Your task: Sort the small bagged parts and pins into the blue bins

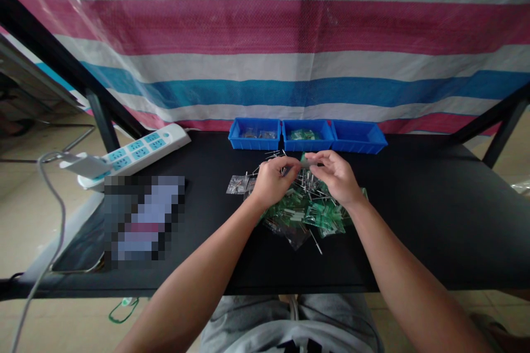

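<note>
My left hand and my right hand meet above a heap of small green plastic packets and thin metal pins on the black table. Both hands pinch the same small packet between fingertips, the left from the left end, the right from the right end. A few clear packets lie just left of my left hand. Loose pins are scattered behind the heap.
Three blue bins stand in a row at the table's back: the left bin holds small parts, the middle bin green packets, the right bin looks bare. A white power strip and a blurred-out object lie at left.
</note>
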Demonstrator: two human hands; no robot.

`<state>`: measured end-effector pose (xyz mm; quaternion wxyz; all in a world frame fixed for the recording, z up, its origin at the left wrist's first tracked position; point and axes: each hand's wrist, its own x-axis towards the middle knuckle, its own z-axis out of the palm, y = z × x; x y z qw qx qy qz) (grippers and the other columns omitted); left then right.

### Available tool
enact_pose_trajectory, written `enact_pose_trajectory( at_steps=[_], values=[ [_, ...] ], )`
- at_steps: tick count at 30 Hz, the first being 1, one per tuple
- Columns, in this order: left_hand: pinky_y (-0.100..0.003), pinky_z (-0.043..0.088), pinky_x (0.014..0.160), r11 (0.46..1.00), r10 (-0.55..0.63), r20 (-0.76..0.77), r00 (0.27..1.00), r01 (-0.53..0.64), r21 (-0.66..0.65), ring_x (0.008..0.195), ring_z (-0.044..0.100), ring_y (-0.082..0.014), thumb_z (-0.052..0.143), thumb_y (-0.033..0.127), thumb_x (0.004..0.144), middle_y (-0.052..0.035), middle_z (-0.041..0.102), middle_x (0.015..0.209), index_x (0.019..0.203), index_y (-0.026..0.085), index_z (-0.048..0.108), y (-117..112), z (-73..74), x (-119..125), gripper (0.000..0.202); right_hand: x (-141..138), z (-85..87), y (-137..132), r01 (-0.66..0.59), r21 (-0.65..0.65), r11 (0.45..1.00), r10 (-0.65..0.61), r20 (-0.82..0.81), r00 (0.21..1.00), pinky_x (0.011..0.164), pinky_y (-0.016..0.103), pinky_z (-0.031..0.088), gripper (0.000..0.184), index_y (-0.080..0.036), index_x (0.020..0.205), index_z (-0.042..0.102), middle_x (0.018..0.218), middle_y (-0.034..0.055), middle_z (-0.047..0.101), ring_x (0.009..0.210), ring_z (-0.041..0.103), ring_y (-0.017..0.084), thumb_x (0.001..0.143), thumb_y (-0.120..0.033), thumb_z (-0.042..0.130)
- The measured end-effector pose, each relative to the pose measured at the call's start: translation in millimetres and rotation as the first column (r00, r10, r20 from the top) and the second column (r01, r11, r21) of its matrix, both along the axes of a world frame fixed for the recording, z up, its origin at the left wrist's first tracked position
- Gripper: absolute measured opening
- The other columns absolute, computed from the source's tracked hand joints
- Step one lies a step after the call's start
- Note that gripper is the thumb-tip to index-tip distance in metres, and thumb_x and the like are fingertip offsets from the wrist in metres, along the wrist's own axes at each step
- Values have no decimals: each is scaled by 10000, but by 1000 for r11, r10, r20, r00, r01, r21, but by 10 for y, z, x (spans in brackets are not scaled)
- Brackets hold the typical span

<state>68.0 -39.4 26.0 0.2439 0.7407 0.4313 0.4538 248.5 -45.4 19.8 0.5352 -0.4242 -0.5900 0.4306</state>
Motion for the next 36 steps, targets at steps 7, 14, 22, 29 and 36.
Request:
enact_pose_trajectory(
  at_steps=[7, 14, 22, 29, 36],
  values=[
    [-406, 526, 897, 884, 10, -46, 999, 13, 467, 1035, 674, -217, 654, 156, 826, -70, 741, 1095, 727, 211, 716, 30, -31, -56, 129, 31, -33, -12, 3, 156, 988, -24, 132, 991, 765, 323, 532, 200, -212, 963, 666, 1276, 117, 625, 1130, 616, 251, 786, -283, 723],
    [-417, 529, 885, 859, 3, -58, 998, 27, 511, 1045, 664, -221, 646, 134, 823, -78, 735, 1108, 713, 204, 683, 28, -31, -48, 136, 24, -19, -32, 14, 279, 960, -68, 185, 980, 712, 303, 524, 207, -221, 1003, 663, 1255, 111, 635, 1117, 616, 238, 809, -271, 712],
    [-252, 543, 713, 979, -19, 36, 999, 11, 205, 771, 701, -138, 628, 211, 860, -42, 749, 861, 999, 185, 636, -13, -38, -35, 142, 7, 15, -59, 85, 211, 974, -155, 336, 929, 600, 287, 483, 278, -185, 884, 717, 816, 61, 729, 686, 647, 180, 829, -454, 671],
    [-241, 517, 679, 999, -34, 144, 989, 37, -19, 721, 657, -128, 591, 267, 863, -18, 706, 818, 1111, 189, 537, -30, -32, -16, 266, 8, 53, -90, 52, 55, 997, -68, 350, 934, 575, 286, 456, 401, -181, 726, 683, 645, 39, 685, 577, 600, 170, 879, -535, 574],
    [-249, 496, 649, 995, 21, 142, 990, -7, -96, 772, 643, -158, 560, 289, 870, -69, 715, 893, 993, 150, 669, 36, -53, -25, 215, 31, 46, -68, 103, 40, 994, -111, 314, 943, 564, 277, 436, 383, -175, 734, 673, 642, 39, 675, 584, 594, 172, 864, -525, 589]
  ],
)
